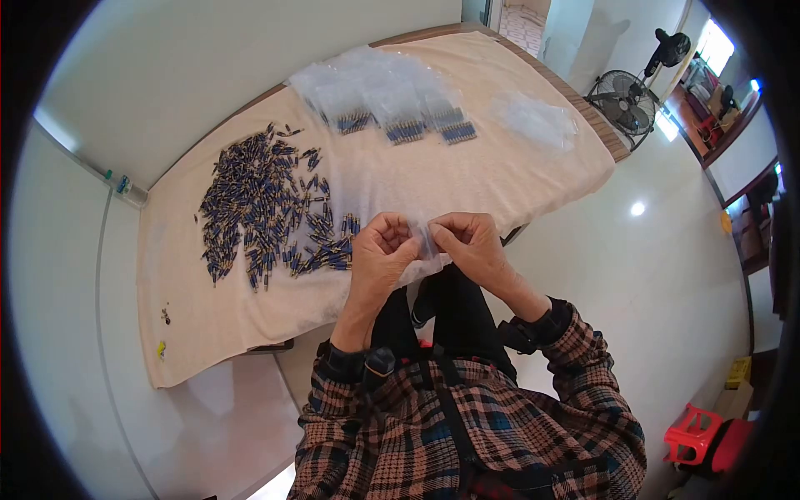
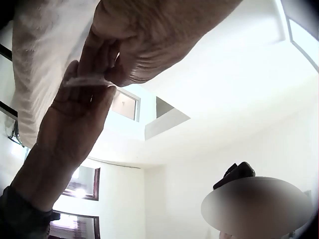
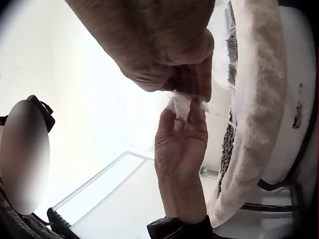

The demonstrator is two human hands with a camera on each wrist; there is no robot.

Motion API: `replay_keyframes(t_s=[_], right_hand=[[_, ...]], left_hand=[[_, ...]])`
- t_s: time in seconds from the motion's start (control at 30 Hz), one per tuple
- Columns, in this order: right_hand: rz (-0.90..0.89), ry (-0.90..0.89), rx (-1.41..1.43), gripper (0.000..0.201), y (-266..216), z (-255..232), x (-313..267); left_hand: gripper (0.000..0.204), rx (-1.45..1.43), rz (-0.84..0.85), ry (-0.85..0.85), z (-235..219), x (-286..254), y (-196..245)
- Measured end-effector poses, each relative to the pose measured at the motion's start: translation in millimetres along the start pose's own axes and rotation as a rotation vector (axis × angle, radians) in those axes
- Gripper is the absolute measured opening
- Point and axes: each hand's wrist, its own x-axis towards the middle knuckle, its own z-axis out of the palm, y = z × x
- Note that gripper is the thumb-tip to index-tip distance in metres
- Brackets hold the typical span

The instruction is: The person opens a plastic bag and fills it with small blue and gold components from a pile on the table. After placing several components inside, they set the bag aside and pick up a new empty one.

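Fingers [image 1: 386, 222] of the left hand [image 1: 379, 252] are curled in, thumb nearly closed to forefinger, pinching one edge of a small clear bag [image 1: 426, 242]; the right hand [image 1: 475, 248] pinches the opposite edge between thumb and forefinger. Bag sits in the narrow gap, just above the near edge of the cloth; contents, if any, cannot be made out. The two-sided grip probably keeps the film taut so its mouth can be worked.

Layout, clock face centred on the hands, twelve away from the wearer:

Desk [image 1: 615, 147]: carries everything; wood shows along the far edge and at two o'clock.
Cloth [image 1: 475, 179]: pale, spread over most of the top; likely there to stop small parts rolling.
Heap of blue-and-gold parts [image 1: 258, 196]: nine to ten o'clock; its nearest fringe lies just beside the left hand, presumably for short reaches.
Filled bags [image 1: 392, 104]: eleven to twelve o'clock, overlapping, each visible set of parts lined up at the near end. Probably parked there clear of the loose stock.
Flat clear bags [image 1: 537, 121]: one to two o'clock, no parts visible in them; apparently supply, on the right hand's side.
Yellow scrap [image 1: 162, 349]: eight o'clock, well apart.
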Motion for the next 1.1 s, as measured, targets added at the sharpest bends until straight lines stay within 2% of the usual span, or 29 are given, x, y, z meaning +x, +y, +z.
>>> replay_keyframes(t_s=[0.07, 0.23, 0.33, 0.47, 0.63, 0.73, 0.9, 1.0, 1.03, 1.1], right_hand=[[-0.001, -0.021, -0.138, 0.018, 0, -2, -1], [-0.132, -0.027, -0.112, 0.023, -12, 10, -10], [-0.379, -0.015, -0.282, 0.028, -15, 15, -13], [-0.464, 0.023, -0.479, 0.033, -16, 16, -15], [-0.426, 0.044, -0.562, 0.034, -6, 17, -14], [-0.315, -0.040, -0.326, 0.035, 2, 12, -12], [-0.241, 0.005, -0.317, 0.032, 2, 10, -13], [-0.442, 0.149, -0.469, 0.018, 11, 12, -3], [-0.441, 0.153, -0.468, 0.018, 14, 13, -2], [-0.406, 0.236, -0.464, 0.010, 18, 14, 3]], left_hand=[[0.007, 0.035, 0.020, -0.015, -1, -1, -2], [0.006, -0.061, 0.060, 0.002, 1, -2, -4], [0.009, -0.175, 0.145, 0.044, 4, -3, -4], [0.007, -0.002, 0.136, 0.083, 9, -7, -2], [0.008, 0.125, 0.175, 0.052, 13, -9, -2], [0.010, 0.200, 0.194, 0.116, 14, -10, -4], [0.011, 0.344, 0.203, 0.132, 18, -12, -2], [0.015, 0.622, 0.434, 0.097, 21, -9, -7], [0.015, 0.623, 0.434, 0.094, 22, -9, -9], [0.016, 0.752, 0.537, 0.069, 25, -8, -11]])
